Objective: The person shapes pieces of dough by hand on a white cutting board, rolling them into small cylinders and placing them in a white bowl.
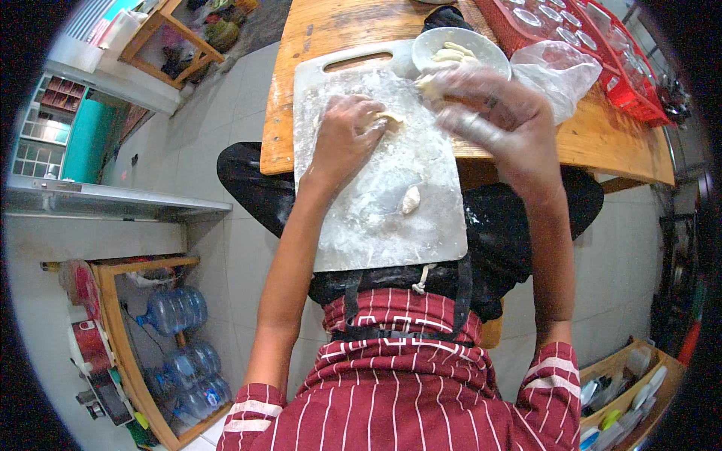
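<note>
A white plastic cutting board [389, 237], dusted with flour, reaches from the wooden table over my lap. My left hand [350, 121] rests on its upper left part, fingers curled on a piece of pale dough [386, 117]. One more small dough lump [411, 200] lies lower on the board. My right hand [496, 113], blurred, is raised over the board's right edge beside a white bowl [493, 53]. A bit of pale dough [426, 84] shows at its fingertips. Inside the bowl are several finger-shaped dough pieces [451, 53].
The wooden table [338, 25] spans the top. A crumpled clear plastic bag [555, 76] lies right of the bowl. Behind it stand red plastic crates [632, 101] with several clear glasses or jars [550, 14]. A black cloth-like item [447, 18] sits behind the bowl.
</note>
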The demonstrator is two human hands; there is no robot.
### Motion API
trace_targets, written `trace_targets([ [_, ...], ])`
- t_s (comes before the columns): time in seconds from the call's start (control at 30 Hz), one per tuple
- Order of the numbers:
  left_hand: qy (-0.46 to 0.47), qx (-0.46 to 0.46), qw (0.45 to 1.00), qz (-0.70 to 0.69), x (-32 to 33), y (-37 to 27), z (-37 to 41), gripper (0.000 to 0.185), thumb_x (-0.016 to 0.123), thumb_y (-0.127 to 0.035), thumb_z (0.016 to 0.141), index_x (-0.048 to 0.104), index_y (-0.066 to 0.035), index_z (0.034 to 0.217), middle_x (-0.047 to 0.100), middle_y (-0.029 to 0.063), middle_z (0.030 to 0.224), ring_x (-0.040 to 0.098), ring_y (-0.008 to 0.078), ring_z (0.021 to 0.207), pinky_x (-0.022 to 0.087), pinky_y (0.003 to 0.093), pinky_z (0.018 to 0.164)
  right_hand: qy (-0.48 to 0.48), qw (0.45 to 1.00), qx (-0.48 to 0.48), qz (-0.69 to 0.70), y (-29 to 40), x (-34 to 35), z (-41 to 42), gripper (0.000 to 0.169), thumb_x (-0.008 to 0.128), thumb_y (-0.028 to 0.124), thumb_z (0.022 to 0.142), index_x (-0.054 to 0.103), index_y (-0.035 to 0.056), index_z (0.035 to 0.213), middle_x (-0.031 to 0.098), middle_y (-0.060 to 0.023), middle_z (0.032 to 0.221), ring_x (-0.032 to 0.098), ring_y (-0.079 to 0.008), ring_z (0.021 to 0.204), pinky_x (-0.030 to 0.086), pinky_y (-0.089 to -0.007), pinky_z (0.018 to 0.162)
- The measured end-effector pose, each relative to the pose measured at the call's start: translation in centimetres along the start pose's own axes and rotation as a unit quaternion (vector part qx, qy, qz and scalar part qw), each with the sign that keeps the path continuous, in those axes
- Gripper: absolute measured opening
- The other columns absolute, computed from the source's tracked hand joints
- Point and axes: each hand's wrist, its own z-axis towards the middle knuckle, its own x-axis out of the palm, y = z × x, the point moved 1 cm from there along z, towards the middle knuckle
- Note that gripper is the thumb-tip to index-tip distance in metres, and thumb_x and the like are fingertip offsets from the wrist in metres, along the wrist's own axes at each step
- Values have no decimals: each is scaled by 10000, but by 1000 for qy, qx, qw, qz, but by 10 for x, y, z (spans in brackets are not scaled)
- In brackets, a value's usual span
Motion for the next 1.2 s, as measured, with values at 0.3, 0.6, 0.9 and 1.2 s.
trace_targets([
  [0.3, 143, -232, 962, -4, -28, -26, -8, 236, 770, -145, 808, 667, 3, 961, 681, 178, 918, 673, 322, 850, 524, 403, 820, 249, 874, -19, -418, -41, 21, -79, 590, 667, 71, 841, 552, 139, 1416, 701, -167, 1187, 698, -359, 1042, 578, -422, 885],
  [0.6, 186, -164, 965, -90, -64, -63, -42, 585, 760, -103, 810, 585, -43, 1365, 635, 185, 1327, 621, 301, 1211, 506, 372, 986, 82, 952, -68, -287, -60, 26, -74, 713, 708, 38, 874, 354, 147, 1482, 389, -206, 1489, 621, -420, 1158, 614, -435, 846],
  [0.9, 116, -154, 972, -136, -32, -92, -81, 388, 781, -67, 782, 724, -29, 1164, 713, 180, 1041, 707, 321, 871, 555, 389, 813, 14, 987, 53, -150, -52, 34, -69, 707, 677, -6, 877, 297, 55, 1469, 421, -237, 1476, 496, -372, 1346, 569, -421, 953],
  [1.2, 120, -167, 971, -120, -34, -101, -87, 327, 759, -55, 790, 730, -25, 1114, 695, 158, 1013, 683, 319, 891, 546, 409, 829, -33, 989, 53, -135, -48, 28, -68, 596, 649, 7, 894, 404, 58, 1435, 520, -198, 1421, 578, -362, 1261, 568, -393, 928],
])
